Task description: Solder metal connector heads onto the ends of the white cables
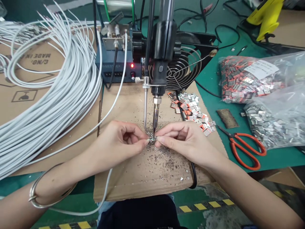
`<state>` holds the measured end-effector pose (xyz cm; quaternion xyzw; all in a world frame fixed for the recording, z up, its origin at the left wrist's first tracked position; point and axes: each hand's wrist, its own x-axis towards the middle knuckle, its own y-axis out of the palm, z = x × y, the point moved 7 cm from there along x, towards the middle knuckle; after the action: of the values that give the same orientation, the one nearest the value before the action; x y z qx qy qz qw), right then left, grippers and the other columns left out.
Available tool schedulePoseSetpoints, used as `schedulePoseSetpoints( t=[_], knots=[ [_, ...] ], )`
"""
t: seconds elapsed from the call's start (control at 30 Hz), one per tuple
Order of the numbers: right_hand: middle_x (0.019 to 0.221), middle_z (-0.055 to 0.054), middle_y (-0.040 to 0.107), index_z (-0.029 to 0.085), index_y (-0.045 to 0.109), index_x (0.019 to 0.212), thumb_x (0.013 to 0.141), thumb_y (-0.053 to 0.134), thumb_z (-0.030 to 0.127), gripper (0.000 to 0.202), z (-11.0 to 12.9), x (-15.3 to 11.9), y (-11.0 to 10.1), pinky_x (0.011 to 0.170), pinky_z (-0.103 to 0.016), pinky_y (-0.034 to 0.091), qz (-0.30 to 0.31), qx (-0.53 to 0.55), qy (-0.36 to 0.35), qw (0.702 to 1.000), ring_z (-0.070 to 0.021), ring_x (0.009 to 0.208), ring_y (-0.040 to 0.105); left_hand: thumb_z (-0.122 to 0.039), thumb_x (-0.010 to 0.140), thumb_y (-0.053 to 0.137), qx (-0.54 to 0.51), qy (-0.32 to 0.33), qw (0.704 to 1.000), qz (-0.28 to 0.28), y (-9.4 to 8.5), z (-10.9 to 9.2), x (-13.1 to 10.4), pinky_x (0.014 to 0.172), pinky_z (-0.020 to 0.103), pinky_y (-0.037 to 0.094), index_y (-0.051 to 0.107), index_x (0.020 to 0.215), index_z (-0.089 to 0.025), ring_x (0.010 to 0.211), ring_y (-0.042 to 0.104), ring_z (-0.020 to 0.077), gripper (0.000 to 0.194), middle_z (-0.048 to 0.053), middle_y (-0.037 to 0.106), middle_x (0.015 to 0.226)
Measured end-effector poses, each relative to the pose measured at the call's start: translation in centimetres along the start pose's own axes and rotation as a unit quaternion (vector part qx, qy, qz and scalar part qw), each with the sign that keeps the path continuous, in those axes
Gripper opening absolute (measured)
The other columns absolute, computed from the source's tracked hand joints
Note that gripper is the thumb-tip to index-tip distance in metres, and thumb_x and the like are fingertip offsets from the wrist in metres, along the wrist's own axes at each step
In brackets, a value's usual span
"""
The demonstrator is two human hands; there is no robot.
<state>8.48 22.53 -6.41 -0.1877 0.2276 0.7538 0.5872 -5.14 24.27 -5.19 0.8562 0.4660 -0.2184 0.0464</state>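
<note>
"While the soldering iron [155, 111] points straight down, where is the small metal connector [155, 138]?"

"Right at its tip, over the cardboard [133, 181]; I have it pinched between thumb and forefinger of my right hand [188, 138]."

"And your left hand [119, 140]?"

"Closed too, thumb and finger pinched at the connector's left end; what exactly they grip there, I cannot tell."

"What's beyond your right?"

"A loose pile of orange and silver connectors [190, 109], with the red-handled scissors [246, 151] farther right on the green table [271, 159]."
</note>
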Motion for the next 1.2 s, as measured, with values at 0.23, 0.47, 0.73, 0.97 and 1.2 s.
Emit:
schedulePoseSetpoints(
  t=[0.23, 0.47, 0.73, 0.97, 1.2],
  knots=[
    [0.061, -0.002, 0.069, 0.012, 0.064, 0.064, 0.050, 0.083, 0.018, 0.025, 0.2, -0.1, 0.0, 0.047, -0.013, 0.043, -0.016, 0.002, 0.006, 1.000, -0.0060, 0.051, 0.060, -0.015, 0.070, 0.064, 0.009, 0.009, 1.000, -0.004, -0.1, 0.2, 0.0, 0.042, 0.013, 0.034, 0.067, 0.064, -0.013, 0.048, 0.043, 0.0051, 0.007, -0.004, 0.053, 0.051],
    [0.064, -0.002, 0.070, 0.012, 0.067, 0.068, 0.055, 0.080, 0.009, 0.018, 0.2, -0.3, 0.1, 0.051, -0.011, 0.045, 0.012, 0.025, -0.010, 1.000, -0.0053, 0.055, 0.062, -0.018, 0.072, 0.064, 0.000, 0.026, 1.000, -0.002, 0.1, 0.0, -0.2, 0.043, 0.012, 0.033, 0.069, 0.069, -0.012, 0.048, 0.041, 0.0044, 0.008, -0.004, 0.051, 0.051],
    [0.067, -0.002, 0.071, 0.012, 0.067, 0.071, 0.063, 0.075, 0.011, 0.011, 0.3, -0.3, 0.1, 0.052, -0.012, 0.045, 0.027, 0.014, -0.036, 0.999, -0.0054, 0.057, 0.063, -0.020, 0.073, 0.065, -0.013, 0.014, 1.000, 0.003, 0.2, 0.2, -0.2, 0.042, 0.013, 0.033, 0.069, 0.069, -0.011, 0.048, 0.041, 0.0045, 0.010, -0.004, 0.051, 0.051],
    [0.066, -0.004, 0.071, 0.011, 0.067, 0.068, 0.057, 0.079, 0.012, 0.017, 0.1, 0.0, 0.0, 0.053, -0.014, 0.048, 0.012, -0.003, -0.022, 1.000, -0.0082, 0.059, 0.065, -0.014, 0.069, 0.065, -0.007, -0.013, 1.000, -0.007, 0.2, 0.5, 0.0, 0.041, 0.011, 0.033, 0.069, 0.066, -0.011, 0.048, 0.042, 0.0043, 0.006, -0.004, 0.053, 0.051],
    [0.068, -0.006, 0.069, 0.011, 0.068, 0.075, 0.070, 0.071, 0.027, 0.017, 0.0, -1.7, 0.4, 0.044, -0.015, 0.039, 0.031, -0.133, -0.078, 0.988, -0.0063, 0.052, 0.056, -0.019, 0.075, 0.063, 0.028, 0.028, 0.999, 0.001, 0.9, 0.2, -1.5, 0.044, 0.015, 0.038, 0.071, 0.069, -0.014, 0.048, 0.049, 0.0072, 0.011, -0.001, 0.060, 0.053]
  ],
)
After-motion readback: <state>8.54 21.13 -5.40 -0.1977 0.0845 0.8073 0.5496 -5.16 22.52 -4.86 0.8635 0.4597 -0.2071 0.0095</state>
